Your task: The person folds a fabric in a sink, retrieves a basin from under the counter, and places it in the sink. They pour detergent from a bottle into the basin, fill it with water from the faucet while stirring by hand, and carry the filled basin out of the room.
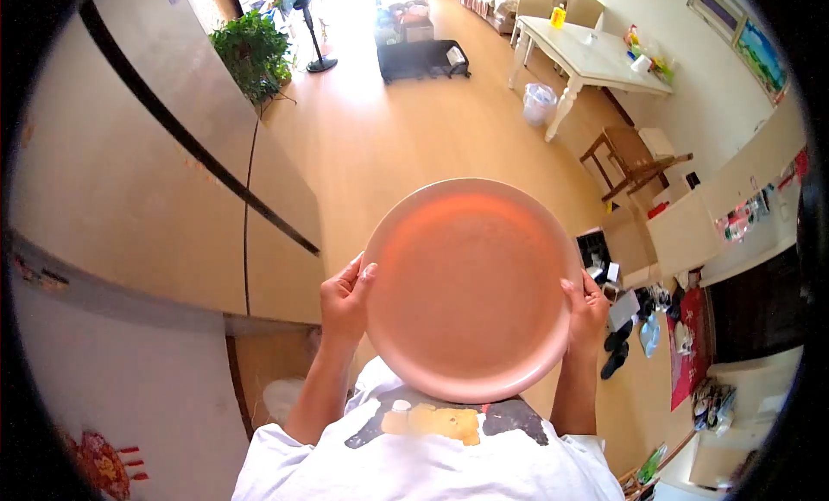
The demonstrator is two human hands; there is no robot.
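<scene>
A large round pink basin or tray (471,289) is held up in front of my chest, its inside facing the camera. My left hand (347,302) grips its left rim, with the thumb over the edge. On the right rim, my right hand (587,307) holds on in the same way, thumb on the near face. The fingers behind the rim are partly hidden. Nothing shows inside the pink basin.
Tall cabinets (129,173) stand at the left. Ahead are a plant (252,56), a black fan (309,34), an open suitcase (423,60), a white table (587,52) and a trash bin (539,104). A wooden chair (635,160) and shoes (615,354) are at the right.
</scene>
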